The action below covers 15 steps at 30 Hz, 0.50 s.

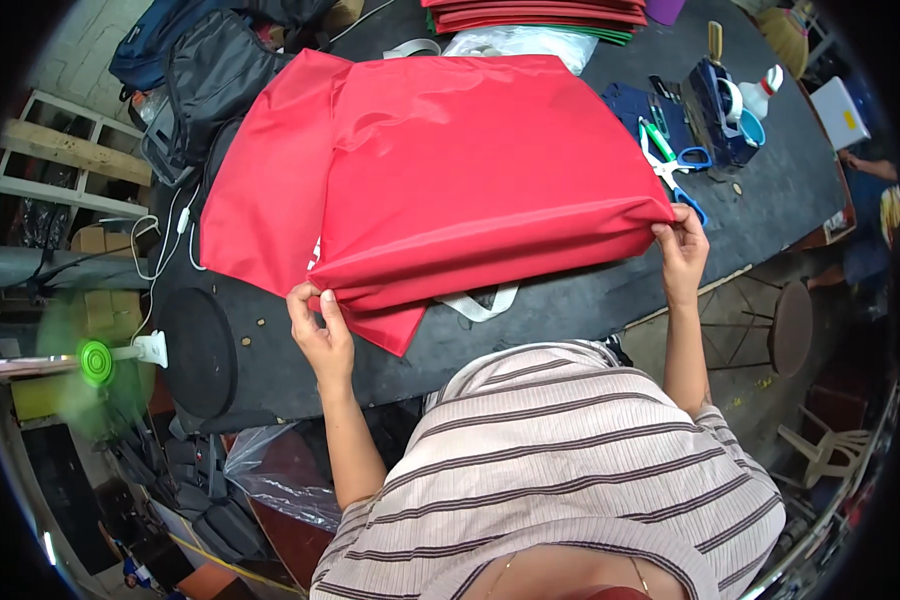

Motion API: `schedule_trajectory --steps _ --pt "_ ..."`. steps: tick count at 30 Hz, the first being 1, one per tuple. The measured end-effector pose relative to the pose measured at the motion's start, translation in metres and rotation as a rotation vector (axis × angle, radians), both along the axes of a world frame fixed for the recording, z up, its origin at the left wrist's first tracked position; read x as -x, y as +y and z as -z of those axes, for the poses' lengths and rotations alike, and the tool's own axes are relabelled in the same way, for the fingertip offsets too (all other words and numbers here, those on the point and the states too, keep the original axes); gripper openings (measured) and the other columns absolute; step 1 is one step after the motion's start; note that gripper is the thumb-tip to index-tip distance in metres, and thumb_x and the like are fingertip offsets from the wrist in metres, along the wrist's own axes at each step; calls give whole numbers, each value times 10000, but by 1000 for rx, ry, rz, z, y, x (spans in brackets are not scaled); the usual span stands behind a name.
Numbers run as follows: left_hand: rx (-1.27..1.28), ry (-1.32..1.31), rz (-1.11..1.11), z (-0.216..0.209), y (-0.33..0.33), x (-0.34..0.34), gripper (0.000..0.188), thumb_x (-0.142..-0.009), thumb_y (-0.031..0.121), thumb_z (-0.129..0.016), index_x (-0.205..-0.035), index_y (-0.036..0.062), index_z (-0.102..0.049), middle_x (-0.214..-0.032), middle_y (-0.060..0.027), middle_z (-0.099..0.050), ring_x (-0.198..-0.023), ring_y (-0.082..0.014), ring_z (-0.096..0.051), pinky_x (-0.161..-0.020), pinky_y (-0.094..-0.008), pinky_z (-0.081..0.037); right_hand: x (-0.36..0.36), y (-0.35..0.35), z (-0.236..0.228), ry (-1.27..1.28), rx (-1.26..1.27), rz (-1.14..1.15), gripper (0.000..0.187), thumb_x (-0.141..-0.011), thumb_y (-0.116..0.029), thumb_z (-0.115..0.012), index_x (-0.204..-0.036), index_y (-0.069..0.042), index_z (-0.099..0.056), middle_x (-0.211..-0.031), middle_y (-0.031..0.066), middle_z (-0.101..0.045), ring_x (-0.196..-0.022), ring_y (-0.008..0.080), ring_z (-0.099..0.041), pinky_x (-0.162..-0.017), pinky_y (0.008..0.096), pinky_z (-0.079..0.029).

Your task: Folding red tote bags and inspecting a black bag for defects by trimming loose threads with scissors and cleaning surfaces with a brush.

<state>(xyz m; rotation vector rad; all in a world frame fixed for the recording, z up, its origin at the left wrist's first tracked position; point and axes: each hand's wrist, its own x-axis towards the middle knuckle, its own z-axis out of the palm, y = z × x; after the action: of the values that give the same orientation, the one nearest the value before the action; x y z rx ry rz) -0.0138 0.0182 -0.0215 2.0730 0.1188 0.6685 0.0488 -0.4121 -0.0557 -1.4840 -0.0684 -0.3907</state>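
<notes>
A large piece of red fabric [470, 150] lies spread over the dark table, with a folded, bulging edge along its near side. My left hand [321, 325] pinches the near left corner of this fabric. At the near right corner, my right hand [682, 250] grips the same fabric between thumb and fingers. A red flap pokes out below the fold beside my left hand. Under the near edge a pale strap [483, 303] loops out onto the table. What lies beneath the fabric is mostly hidden.
Blue-handled scissors [682, 160] and a green pen [658, 140] lie beyond my right hand, near a dark blue caddy [722, 110]. Dark backpacks [220, 75] sit at the far left. Stacked red sheets [535, 15] stand at the back. A green fan [96, 362] spins at left.
</notes>
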Motion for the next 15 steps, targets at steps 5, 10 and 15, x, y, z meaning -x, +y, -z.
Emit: schedule_trajectory --steps 5,10,15 --pt "107 172 339 -11 4 -1 715 -765 -5 -711 -1389 101 -378 -1124 -95 -588 -1037 -191 -556 -906 -302 -431 -2 -10 -21 108 66 -214 358 -753 93 -653 -1093 -7 -597 -1070 40 -544 -980 111 -528 -884 250 -419" --pt "152 336 274 1 20 -13 419 -662 -30 -770 -1055 10 -632 -1016 -66 -641 -935 -153 -581 -866 -277 -448 -6 -31 -27 229 302 -323 369 -682 104 -681 -1042 23 -658 -971 35 -568 -918 122 -561 -895 265 -434" --pt "476 230 275 17 16 -9 308 -738 -4 -750 -1016 -6 -617 -951 -37 -608 -860 -92 -552 -783 -227 -435 -3 -32 -3 195 7 -396 221 -807 -140 -723 -959 13 -676 -873 1 -557 -838 101 -535 -777 236 -407"
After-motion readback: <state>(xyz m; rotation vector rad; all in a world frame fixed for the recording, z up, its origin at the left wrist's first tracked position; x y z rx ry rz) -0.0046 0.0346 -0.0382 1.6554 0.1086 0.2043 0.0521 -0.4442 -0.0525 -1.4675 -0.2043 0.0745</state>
